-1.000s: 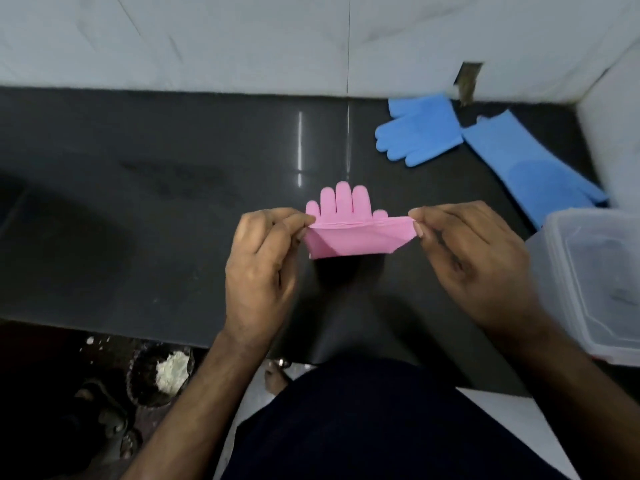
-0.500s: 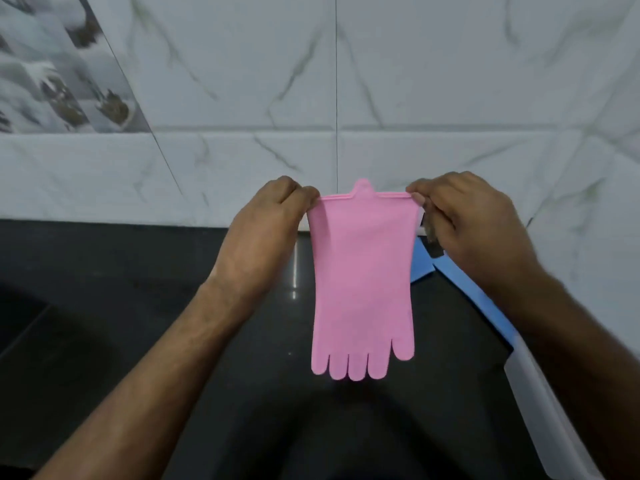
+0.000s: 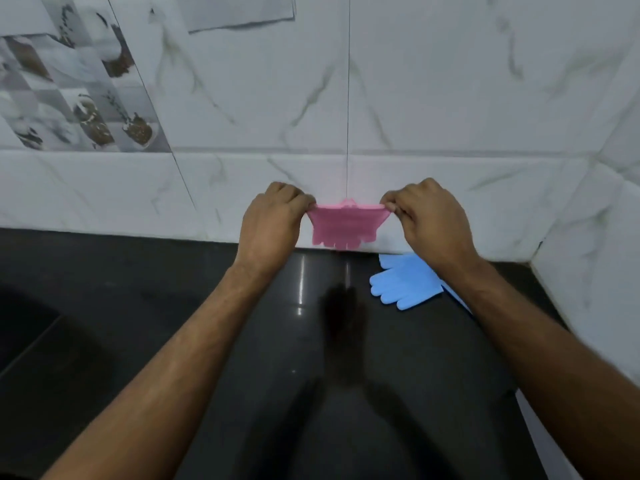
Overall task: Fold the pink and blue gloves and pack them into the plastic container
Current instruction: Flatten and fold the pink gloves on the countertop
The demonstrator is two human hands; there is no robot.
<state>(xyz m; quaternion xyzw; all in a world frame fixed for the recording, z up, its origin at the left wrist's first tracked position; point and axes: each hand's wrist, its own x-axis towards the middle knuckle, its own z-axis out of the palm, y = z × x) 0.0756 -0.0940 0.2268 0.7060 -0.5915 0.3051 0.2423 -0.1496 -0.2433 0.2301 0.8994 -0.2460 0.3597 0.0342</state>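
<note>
Two hands: both raised in front of the tiled wall, arms stretched forward over the worktop.
Left hand (image 3: 273,220): fingers curled into a pinch, its grip closed on the left corner of the pink glove's upper edge.
Right hand (image 3: 427,216): likewise pinched, its grip closed on the right corner of the same edge.
Pink glove (image 3: 343,225): held up in the air between the two hands, stretched taut along the top, its short finger ends hanging downward; it looks bunched or foreshortened, and whether it is folded over cannot be told. It hangs clear of the worktop, in front of the lower wall tiles.
Blue glove (image 3: 403,284): lying flat on the worktop near the back wall, below and a little right of the pink one, fingers pointing toward the left and front; the right forearm covers part of it.
Second strip of blue (image 3: 457,297): a thin edge showing just beside the right forearm, too hidden to tell what it is.
Worktop (image 3: 138,306): dark, glossy, reflecting light streaks and the shadow of the arms.
Wall (image 3: 450,98): white marbled tiles, with a patterned tile panel at the upper left.
Pale edge (image 3: 540,441): a light sliver at the lower right, unclear.
</note>
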